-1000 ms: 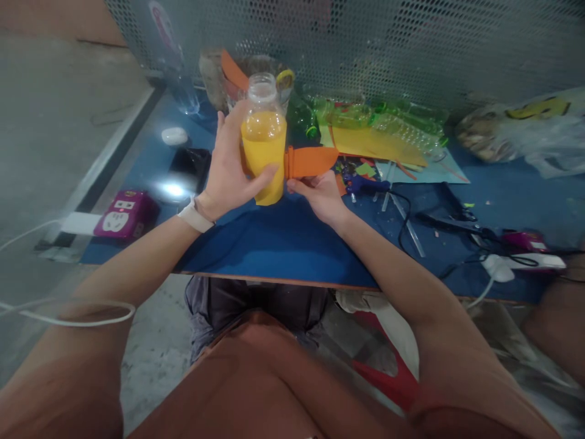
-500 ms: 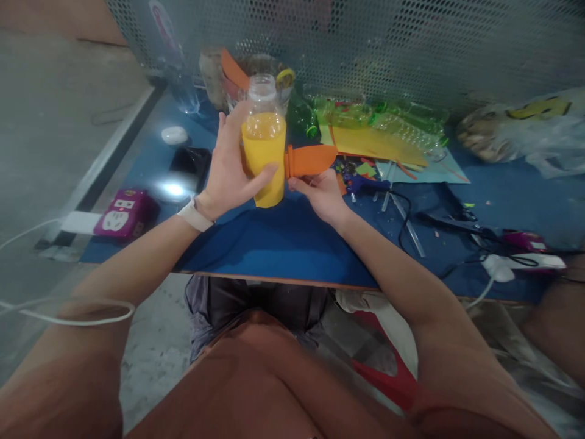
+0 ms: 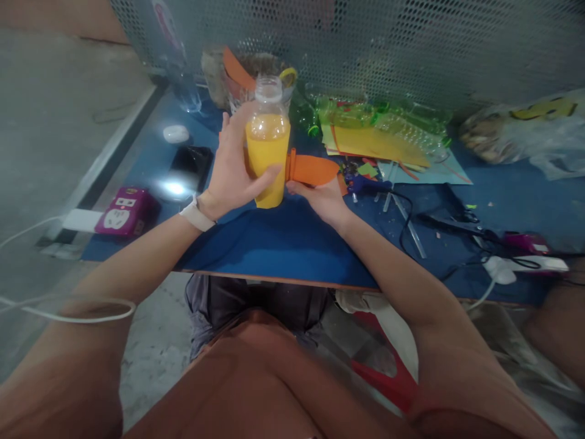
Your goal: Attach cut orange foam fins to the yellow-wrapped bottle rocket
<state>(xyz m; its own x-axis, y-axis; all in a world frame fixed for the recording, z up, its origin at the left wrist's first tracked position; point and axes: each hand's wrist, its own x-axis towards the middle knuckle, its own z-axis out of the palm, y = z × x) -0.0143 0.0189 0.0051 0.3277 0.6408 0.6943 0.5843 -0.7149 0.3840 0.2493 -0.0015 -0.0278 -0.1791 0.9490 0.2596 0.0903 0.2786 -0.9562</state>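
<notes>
A clear plastic bottle (image 3: pixel 269 125) without a cap, its lower body wrapped in a yellow sheet (image 3: pixel 268 161), stands nearly upright over the blue table. My left hand (image 3: pixel 237 164) is wrapped round its left side, thumb across the front. At the bottle's right side is an orange wing-shaped piece (image 3: pixel 315 169) with a folded edge against the yellow wrap. My right hand (image 3: pixel 322 198) pinches this piece from below, near the fold. A bit of orange also shows behind my left hand. Whether the orange piece is stuck to the wrap, I cannot tell.
A purple power socket (image 3: pixel 121 212), a phone with a lit light (image 3: pixel 189 171) and a white case (image 3: pixel 176 134) lie left. Behind are green plastic bottles (image 3: pixel 351 113) and coloured sheets (image 3: pixel 379 146). A blue glue gun (image 3: pixel 368 185), glue sticks (image 3: pixel 409 225) and cables lie right.
The bottle has shifted slightly to the right in view. The orange piece's outer end has dipped lower, with my right hand still on it.
</notes>
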